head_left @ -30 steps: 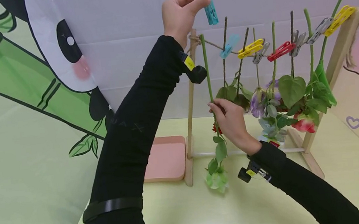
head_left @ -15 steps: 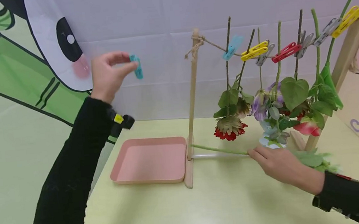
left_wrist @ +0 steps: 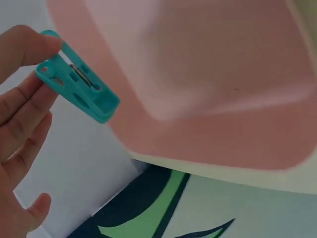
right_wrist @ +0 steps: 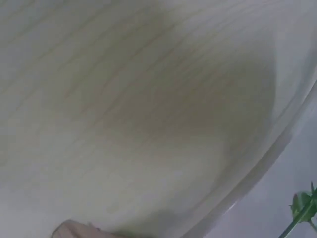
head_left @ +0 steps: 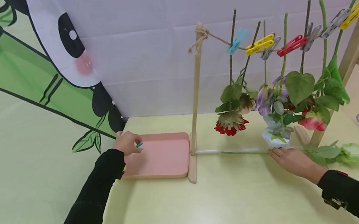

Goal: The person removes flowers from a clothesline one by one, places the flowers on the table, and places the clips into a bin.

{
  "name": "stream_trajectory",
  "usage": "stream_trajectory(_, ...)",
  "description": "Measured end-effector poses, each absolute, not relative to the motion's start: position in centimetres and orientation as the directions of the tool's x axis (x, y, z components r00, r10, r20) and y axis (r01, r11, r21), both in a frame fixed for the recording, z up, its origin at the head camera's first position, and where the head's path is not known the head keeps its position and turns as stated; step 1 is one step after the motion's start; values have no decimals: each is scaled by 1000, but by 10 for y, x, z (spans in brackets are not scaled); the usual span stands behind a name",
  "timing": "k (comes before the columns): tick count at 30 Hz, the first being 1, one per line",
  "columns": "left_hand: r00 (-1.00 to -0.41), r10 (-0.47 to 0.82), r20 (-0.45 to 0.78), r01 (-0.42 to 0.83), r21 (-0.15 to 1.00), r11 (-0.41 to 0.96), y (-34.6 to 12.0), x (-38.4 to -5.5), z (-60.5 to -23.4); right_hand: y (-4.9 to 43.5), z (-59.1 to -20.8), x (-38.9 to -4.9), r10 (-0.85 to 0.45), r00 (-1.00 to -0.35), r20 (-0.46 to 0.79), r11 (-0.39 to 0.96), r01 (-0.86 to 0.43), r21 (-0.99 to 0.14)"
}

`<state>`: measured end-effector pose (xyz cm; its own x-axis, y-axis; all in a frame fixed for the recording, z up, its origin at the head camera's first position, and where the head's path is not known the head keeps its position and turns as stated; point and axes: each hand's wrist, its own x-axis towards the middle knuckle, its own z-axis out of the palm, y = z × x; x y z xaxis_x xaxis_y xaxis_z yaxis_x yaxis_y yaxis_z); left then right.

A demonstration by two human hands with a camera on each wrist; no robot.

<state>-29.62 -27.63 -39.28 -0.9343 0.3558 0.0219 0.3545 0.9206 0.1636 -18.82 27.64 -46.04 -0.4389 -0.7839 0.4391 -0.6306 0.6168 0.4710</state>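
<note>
A teal clothespin [left_wrist: 79,82] is pinched between the thumb and fingers of my left hand [head_left: 127,143], over the left part of the pink tray [head_left: 159,158]. The wrist view shows its spring and both legs. Low by the front of the rack, my right hand [head_left: 291,162] grips the stem [head_left: 243,152] of a pale green artificial flower [head_left: 351,154]. The bloom and leaves stick out on the right, beyond the wrist. In the right wrist view only a fingertip [right_wrist: 81,230] shows, so the grip itself is hidden there.
A wooden rack with a left post [head_left: 196,92] and a rope carries several flowers hanging upside down. Blue, yellow, grey and red clothespins hold them, among them a red clothespin [head_left: 292,45]. A white rod [head_left: 208,151] joins the rack's feet.
My left hand has come down and left with the clothespin, from beside the rack to the tray. The right hand has lowered the flower rightward, turning it from hanging to lying nearly flat.
</note>
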Motion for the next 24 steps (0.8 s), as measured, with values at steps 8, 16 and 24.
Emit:
stream_trajectory(8,-961,274,-47,256,231,939,-287,-310,-435,275,-484,-204,-799,-417,433,601,-567,563)
stream_trajectory(16,-965,256,-49,244,178,953,-291,-305,-454,275,-503,-204,-758,-451,472,651,-571,499)
stream_trajectory(24,-970,215,-117,190,192,963,-289,-303,-449,274,-502,-204,-760,-481,437,649,-581,491)
